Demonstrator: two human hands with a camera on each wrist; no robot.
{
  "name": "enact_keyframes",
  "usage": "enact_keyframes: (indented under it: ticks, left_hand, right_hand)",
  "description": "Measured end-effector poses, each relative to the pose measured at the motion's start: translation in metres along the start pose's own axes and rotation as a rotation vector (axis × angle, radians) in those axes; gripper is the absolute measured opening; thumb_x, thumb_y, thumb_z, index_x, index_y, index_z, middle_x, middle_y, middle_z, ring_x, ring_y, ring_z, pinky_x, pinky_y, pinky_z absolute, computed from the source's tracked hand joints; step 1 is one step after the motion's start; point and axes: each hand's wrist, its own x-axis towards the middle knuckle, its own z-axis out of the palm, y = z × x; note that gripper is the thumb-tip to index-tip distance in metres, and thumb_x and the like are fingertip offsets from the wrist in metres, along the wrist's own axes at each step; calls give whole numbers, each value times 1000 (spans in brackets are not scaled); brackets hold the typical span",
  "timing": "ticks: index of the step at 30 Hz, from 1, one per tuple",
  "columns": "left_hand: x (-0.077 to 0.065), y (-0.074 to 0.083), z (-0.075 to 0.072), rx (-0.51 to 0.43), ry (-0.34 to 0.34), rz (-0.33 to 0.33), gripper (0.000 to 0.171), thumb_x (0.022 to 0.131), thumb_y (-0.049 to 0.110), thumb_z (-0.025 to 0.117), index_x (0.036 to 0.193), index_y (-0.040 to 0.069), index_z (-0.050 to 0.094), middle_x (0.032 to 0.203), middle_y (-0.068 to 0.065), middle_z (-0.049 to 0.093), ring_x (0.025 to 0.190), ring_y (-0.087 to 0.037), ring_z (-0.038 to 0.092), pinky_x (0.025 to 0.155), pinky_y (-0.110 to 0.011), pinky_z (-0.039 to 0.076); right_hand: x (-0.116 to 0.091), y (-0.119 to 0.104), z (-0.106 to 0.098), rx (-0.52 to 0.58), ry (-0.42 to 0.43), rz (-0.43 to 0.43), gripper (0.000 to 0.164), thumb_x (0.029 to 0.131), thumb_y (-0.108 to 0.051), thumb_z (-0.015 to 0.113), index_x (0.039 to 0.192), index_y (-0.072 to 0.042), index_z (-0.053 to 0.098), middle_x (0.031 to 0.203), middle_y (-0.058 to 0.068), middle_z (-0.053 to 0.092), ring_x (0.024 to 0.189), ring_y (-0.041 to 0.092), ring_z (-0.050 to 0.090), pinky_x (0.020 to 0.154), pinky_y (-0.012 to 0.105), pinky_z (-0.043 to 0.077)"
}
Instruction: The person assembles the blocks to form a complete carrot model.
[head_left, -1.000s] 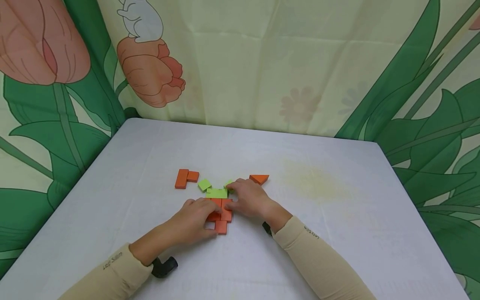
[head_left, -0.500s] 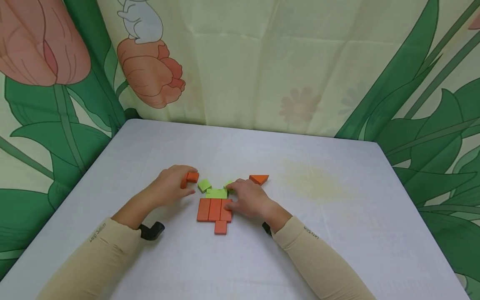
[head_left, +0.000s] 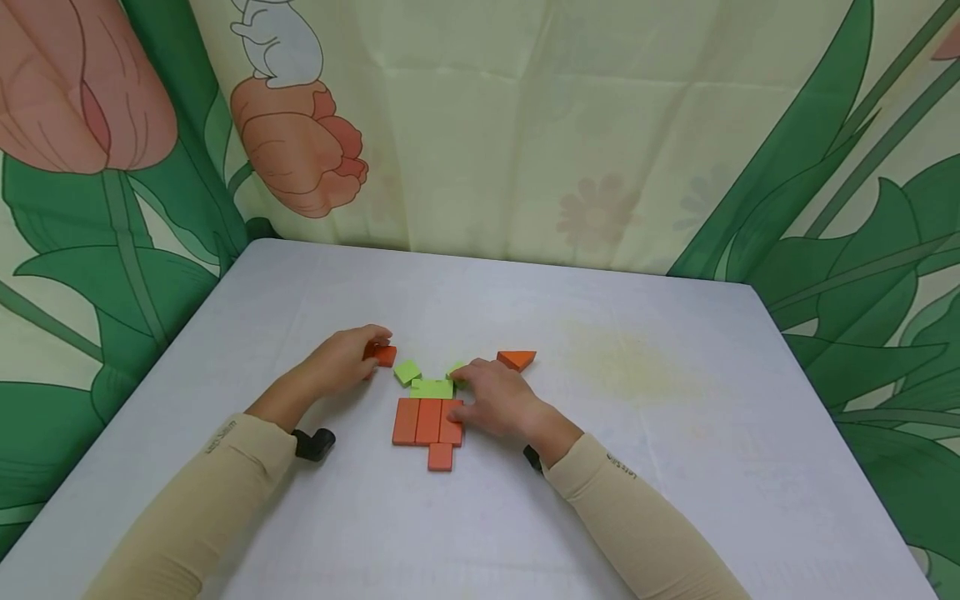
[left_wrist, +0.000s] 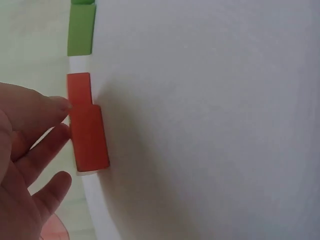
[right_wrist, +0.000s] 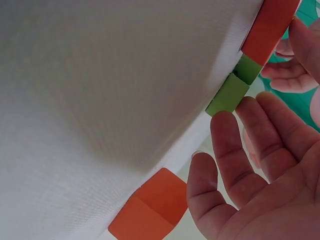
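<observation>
At the left cluster, my left hand has its thumb and fingers around an oblong orange block, mostly covered in the head view. A smaller orange block sits against it. My right hand rests at the arranged blocks, fingers fairly straight. Its fingertips touch a green block, partly hidden in the head view, and its thumb is on the right-hand one of three upright orange blocks. Beyond that row lies a notched green block, with a tilted green block at its left corner.
One small orange block adjoins the row's near side. An orange triangular block lies just beyond the right hand. All rest on a white-covered table, with a printed floral curtain behind its far edge.
My left hand has left the orange row, moved left and away to the oblong block, and closed in around it. My right hand has stayed in place.
</observation>
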Motion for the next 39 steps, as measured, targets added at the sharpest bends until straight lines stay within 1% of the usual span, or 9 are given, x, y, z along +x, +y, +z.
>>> enact_keyframes:
  ticks: [6,9,14,19,23,28,32,36,39]
  left_hand:
    - [3,-1,4,-17,-11,31,43,96,-4,60,138,-3,52,133,-20,58,122,-35,53,104,-50,43]
    - [4,-2,6,-11,-15,24,43,96,-3,60,138,-3,52,132,-20,59,122,-35,53,104,-50,43]
    - [1,-5,6,4,-17,16,43,96,-1,62,138,-3,53,129,-20,60,117,-35,55,101,-49,46]
    - [-3,-7,5,16,-25,28,45,95,4,67,138,0,54,121,-18,62,107,-33,56,93,-46,50]
    - [-6,-7,4,19,-32,30,46,94,9,70,136,0,55,114,-15,63,101,-30,57,88,-43,51]
    - [-10,-6,2,27,-39,27,45,94,8,70,135,-2,56,119,-17,64,105,-31,59,91,-45,51]
    - [-13,-6,2,53,-36,51,40,94,5,69,131,-4,59,120,-19,65,106,-32,61,92,-45,52]
    - [-16,-5,1,99,-5,66,36,93,8,71,127,-2,63,109,-13,65,99,-29,59,85,-41,53]
    - [-18,-3,0,133,33,69,36,91,11,75,124,1,65,97,-8,62,91,-26,55,77,-38,51]
  right_hand:
    - [0,0,0,-2,-1,7,56,92,-36,73,139,-11,59,128,5,60,115,23,54,99,38,45]
    - [0,0,1,-3,-1,10,56,92,-37,73,139,-11,59,127,4,60,115,23,54,98,37,45]
    - [0,0,1,6,-1,9,56,92,-36,73,139,-11,59,129,5,60,117,23,54,100,37,45]
    - [1,1,1,10,0,2,55,92,-35,73,139,-10,59,130,5,59,118,23,54,100,38,45]
    - [1,1,1,10,-1,2,55,92,-36,73,139,-10,59,130,5,59,119,23,54,100,38,45]
    - [0,0,0,17,0,3,54,92,-35,73,138,-10,59,130,5,59,119,24,54,100,38,45]
    - [0,0,0,17,-3,6,55,92,-35,73,138,-10,60,130,5,59,119,23,54,100,38,45]
    - [1,1,1,16,-4,9,55,92,-35,73,139,-11,59,130,5,59,118,23,54,99,37,46]
    - [1,1,1,18,-2,8,55,91,-35,73,138,-10,60,128,5,60,117,23,55,99,37,46]
